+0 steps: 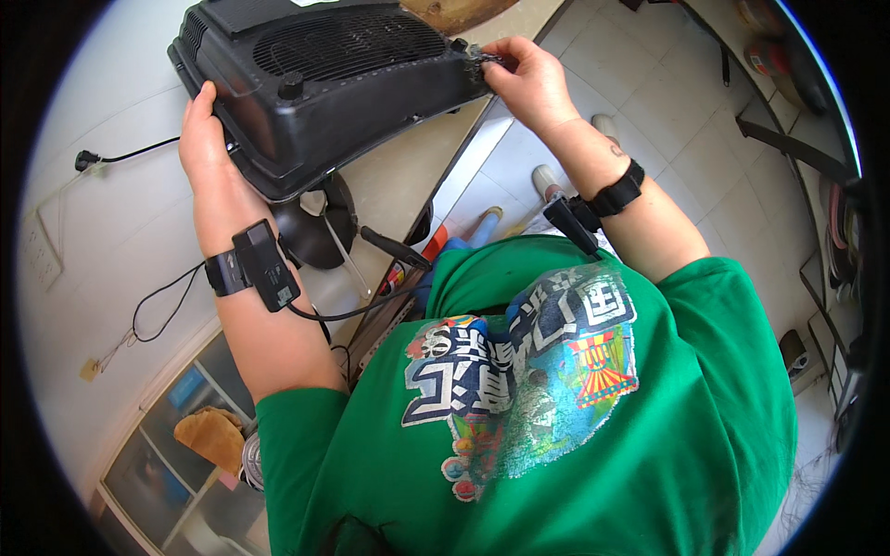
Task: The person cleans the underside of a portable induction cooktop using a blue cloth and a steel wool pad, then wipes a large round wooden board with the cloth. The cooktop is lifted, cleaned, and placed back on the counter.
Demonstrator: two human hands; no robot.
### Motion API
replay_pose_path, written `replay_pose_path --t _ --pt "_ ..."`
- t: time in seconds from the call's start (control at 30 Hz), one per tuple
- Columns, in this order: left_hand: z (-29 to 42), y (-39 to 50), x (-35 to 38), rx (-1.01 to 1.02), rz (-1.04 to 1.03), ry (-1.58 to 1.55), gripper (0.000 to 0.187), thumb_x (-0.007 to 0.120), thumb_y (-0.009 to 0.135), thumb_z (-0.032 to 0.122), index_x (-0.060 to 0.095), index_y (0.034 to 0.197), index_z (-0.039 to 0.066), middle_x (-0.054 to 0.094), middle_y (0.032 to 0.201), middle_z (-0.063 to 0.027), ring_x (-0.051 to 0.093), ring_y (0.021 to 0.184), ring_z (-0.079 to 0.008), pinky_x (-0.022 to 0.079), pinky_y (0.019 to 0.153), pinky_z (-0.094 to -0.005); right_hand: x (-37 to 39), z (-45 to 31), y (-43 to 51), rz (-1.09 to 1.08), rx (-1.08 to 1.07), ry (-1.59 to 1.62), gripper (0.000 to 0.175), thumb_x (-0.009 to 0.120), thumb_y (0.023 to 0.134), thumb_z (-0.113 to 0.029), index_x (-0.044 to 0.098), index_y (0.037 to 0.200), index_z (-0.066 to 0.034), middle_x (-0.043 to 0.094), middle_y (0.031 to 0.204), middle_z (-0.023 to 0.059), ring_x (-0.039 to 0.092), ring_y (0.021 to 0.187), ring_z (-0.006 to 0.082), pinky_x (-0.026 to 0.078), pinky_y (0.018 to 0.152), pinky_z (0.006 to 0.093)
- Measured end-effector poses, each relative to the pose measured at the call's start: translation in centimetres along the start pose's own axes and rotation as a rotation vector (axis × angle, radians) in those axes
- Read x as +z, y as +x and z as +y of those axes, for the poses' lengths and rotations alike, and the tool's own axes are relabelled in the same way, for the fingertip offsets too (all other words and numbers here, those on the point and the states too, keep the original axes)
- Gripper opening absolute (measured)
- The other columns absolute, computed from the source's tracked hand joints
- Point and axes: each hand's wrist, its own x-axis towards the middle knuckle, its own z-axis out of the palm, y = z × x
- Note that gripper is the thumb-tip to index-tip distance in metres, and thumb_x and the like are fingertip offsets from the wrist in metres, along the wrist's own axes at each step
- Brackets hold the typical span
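A black electric appliance [375, 104], which looks like an induction cooker, is tilted up with its underside facing me. That side has a round vent grille [348, 45] and stubby feet, one of them a black foot [290, 85] near the left corner. My left hand [203, 135] grips the appliance's left edge, thumb on the rim. At the right corner, my right hand [525, 73] pinches a wad of wiry mesh that looks like a steel-wool scourer [478, 62] and presses it against the casing. The fingers partly hide the wad.
Below the appliance, a dark pan [316, 236] with a black handle [393, 247] and a metal utensil [341, 243] lies on the counter [410, 149]. A black plug [87, 160] hangs by the wall at left. Another person's feet [546, 182] are on the tiled floor [653, 90].
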Motion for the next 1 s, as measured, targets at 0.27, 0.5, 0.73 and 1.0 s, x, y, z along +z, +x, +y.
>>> replay_pose_path --t 0.27,0.5,0.73,1.0 --pt "0.1 -0.2 -0.1 -0.023 0.025 0.062 0.035 0.065 0.098 0.038 0.070 0.119 0.011 0.071 0.114 -0.0056 0.068 0.096 -0.0223 0.056 0.087 -0.0373 2.4 0.4 -0.6 -0.085 -0.145 -0.076 0.019 0.073 0.084 -0.011 0.075 0.101 -0.0039 0.074 0.095 0.0149 0.072 0.085 0.0260 0.059 0.080 0.0362" --pt "-0.1 0.5 -0.3 0.006 0.028 0.078 0.038 0.064 0.098 0.040 0.070 0.120 0.010 0.073 0.112 -0.0070 0.071 0.091 -0.0243 0.059 0.082 -0.0384 2.2 -0.9 -0.1 -0.039 -0.308 -0.162 0.020 0.073 0.083 -0.011 0.076 0.101 -0.0048 0.074 0.093 0.0138 0.073 0.087 0.0278 0.059 0.081 0.0361" --pt "1.0 -1.1 1.2 -0.054 -0.007 0.000 0.030 0.060 0.101 0.031 0.065 0.122 0.010 0.069 0.116 -0.0066 0.068 0.100 -0.0235 0.055 0.089 -0.0390 0.8 2.1 0.9 -0.145 -0.125 -0.339 0.018 0.067 0.081 -0.015 0.075 0.097 -0.0088 0.073 0.097 0.0164 0.069 0.097 0.0364 0.056 0.087 0.0460" --pt "1.8 -4.4 3.0 -0.022 0.010 -0.041 0.032 0.058 0.102 0.031 0.065 0.125 0.009 0.068 0.121 -0.0060 0.066 0.106 -0.0237 0.055 0.091 -0.0391 -0.5 -6.8 -1.4 -0.111 -0.807 -0.046 0.024 0.075 0.079 -0.004 0.074 0.102 -0.0086 0.070 0.092 0.0080 0.065 0.090 0.0292 0.055 0.082 0.0389"
